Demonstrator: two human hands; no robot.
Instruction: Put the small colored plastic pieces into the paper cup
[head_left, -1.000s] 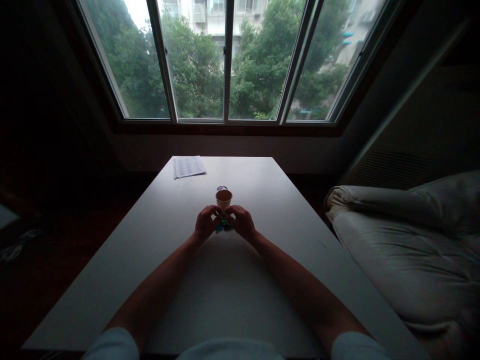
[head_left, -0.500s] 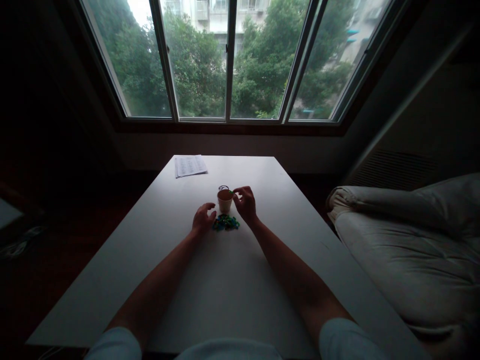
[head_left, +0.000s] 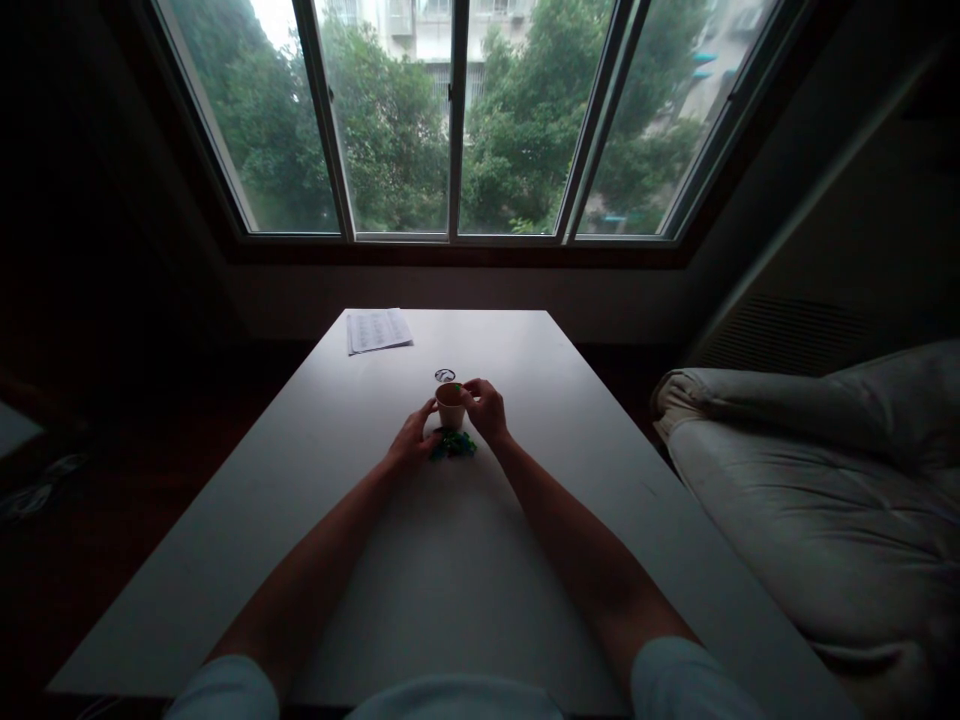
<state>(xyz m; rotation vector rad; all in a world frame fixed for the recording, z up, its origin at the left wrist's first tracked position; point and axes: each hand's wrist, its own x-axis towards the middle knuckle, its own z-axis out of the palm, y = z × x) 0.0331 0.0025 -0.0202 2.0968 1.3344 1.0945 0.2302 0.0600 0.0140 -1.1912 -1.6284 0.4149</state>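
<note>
A pale paper cup [head_left: 450, 412] stands upright on the white table, its brownish inside showing. My right hand [head_left: 486, 408] is at the cup's right rim, thumb and finger pinched on a small green piece [head_left: 458, 388] over the opening. On the other side, my left hand [head_left: 412, 437] has its fingers apart; the fingertips reach the cup's left wall and the thumb points toward the pile. Right in front of the cup lies a pile of small green, blue and dark pieces [head_left: 454, 446], too small to name exactly. What lies at the cup's bottom is hidden.
Behind the cup lies a small dark-outlined ring-like item [head_left: 445, 375]. Printed paper sheets [head_left: 379, 330] rest at the far left corner of the white table [head_left: 450, 600]. A padded grey couch [head_left: 817, 470] stands to the right, and a window [head_left: 457, 120] is beyond the table.
My left hand has moved slightly forward, its fingertips now at the cup's wall. My right hand has shifted a little left, bringing the green piece further over the cup's opening.
</note>
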